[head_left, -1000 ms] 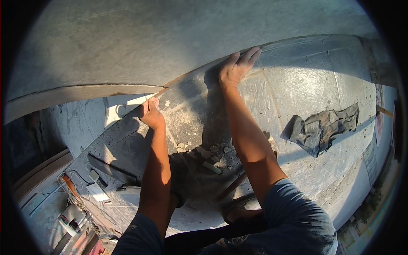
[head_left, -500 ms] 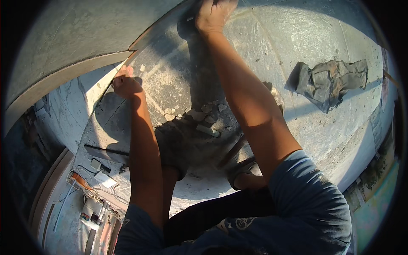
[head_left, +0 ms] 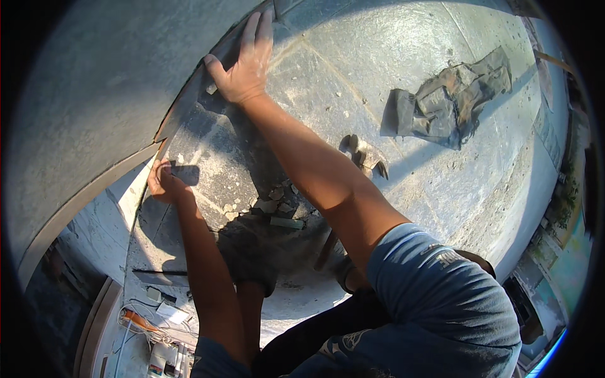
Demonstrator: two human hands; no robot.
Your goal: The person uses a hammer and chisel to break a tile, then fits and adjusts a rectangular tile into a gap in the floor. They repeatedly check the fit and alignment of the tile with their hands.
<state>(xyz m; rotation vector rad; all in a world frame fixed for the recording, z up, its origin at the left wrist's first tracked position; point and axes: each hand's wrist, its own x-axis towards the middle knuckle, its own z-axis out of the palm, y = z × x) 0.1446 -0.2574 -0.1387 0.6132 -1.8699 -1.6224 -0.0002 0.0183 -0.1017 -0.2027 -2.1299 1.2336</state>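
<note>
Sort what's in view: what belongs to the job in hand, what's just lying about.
Likely in the job:
wall strip, right hand against it
left hand, by the strip's end

Likely lying about:
dark sheet
rubble
hammer, unheld, possibly for the job

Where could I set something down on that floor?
Mostly bare, dusty grey tiled floor lies between the open right hand and the crumpled blackish sheet, and below that sheet, right of the pale metal hammer head. It's crowded between the forearms, with broken beige rubble, and lower left, around a flat white rectangle.
</note>
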